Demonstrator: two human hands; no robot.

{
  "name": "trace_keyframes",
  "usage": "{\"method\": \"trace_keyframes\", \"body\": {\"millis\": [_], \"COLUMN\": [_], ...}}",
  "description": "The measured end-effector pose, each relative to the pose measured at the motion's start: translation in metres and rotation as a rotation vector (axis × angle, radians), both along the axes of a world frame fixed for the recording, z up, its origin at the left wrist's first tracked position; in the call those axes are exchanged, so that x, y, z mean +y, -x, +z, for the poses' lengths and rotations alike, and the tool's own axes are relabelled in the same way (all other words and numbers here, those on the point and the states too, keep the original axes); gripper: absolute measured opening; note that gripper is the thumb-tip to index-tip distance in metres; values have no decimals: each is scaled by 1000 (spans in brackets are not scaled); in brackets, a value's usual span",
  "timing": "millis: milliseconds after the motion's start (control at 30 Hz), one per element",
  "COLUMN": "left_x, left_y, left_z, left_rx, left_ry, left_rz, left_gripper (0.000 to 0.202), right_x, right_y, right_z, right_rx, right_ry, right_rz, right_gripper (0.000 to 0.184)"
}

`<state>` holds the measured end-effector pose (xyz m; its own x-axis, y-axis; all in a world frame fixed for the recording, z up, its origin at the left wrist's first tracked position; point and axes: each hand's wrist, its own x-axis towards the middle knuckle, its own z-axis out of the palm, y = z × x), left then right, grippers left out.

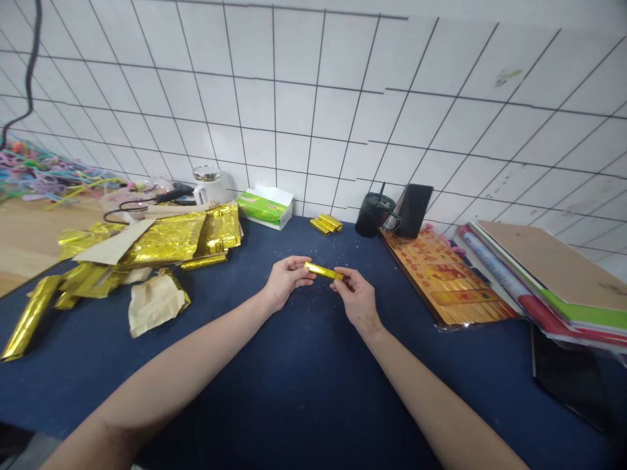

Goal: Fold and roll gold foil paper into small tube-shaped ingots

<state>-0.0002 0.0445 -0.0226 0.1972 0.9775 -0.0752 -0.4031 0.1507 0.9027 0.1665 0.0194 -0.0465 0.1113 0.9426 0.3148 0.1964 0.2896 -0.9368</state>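
View: one camera, it is worn on the person's head.
Facing: forward and down, over the blue-covered table, to the white tiled wall.
Nearness: quite close above the left hand and right hand.

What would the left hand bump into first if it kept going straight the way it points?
The left hand would meet the gold foil bar it already touches, then probably the right hand.

A craft workroom at a tiled wall

A dark blue surface meets white grid-lined tiles, with gold foil sheets at centre left, pipe cleaners upper left, and a tissue box and black tumbler behind.
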Motion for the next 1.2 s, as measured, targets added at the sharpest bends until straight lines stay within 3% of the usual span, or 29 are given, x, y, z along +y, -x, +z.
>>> {"method": "trace_keyframes", "body": {"millis": [133, 467, 600, 767, 1000, 1200], "left_x": [-1, 0, 0, -1, -3, -4], "left_y": [1, 1, 0, 0, -1, -3], "left_z": [1, -3, -4, -4, -5, -7], "left_rx": [-15, -7, 8, 32, 69, 91], "left_ry": [1, 32, 40, 29, -39, -41], "left_rz": [1, -9, -5, -23, -79, -86], "left_gripper": [24, 24, 20, 20, 37, 23], "right_x": [-1, 1, 1, 1, 0, -2], "right_y": [1, 2, 2, 1, 0, 0], "right_z": [4, 6, 4, 3, 8, 11], "right_rx": [71, 123, 73, -34, -11, 33], "right_ry": [29, 105, 108, 114, 141, 112], "right_rz": [4, 3, 15, 29, 22, 55], "right_gripper": [39, 33, 40, 29, 29, 36]}}
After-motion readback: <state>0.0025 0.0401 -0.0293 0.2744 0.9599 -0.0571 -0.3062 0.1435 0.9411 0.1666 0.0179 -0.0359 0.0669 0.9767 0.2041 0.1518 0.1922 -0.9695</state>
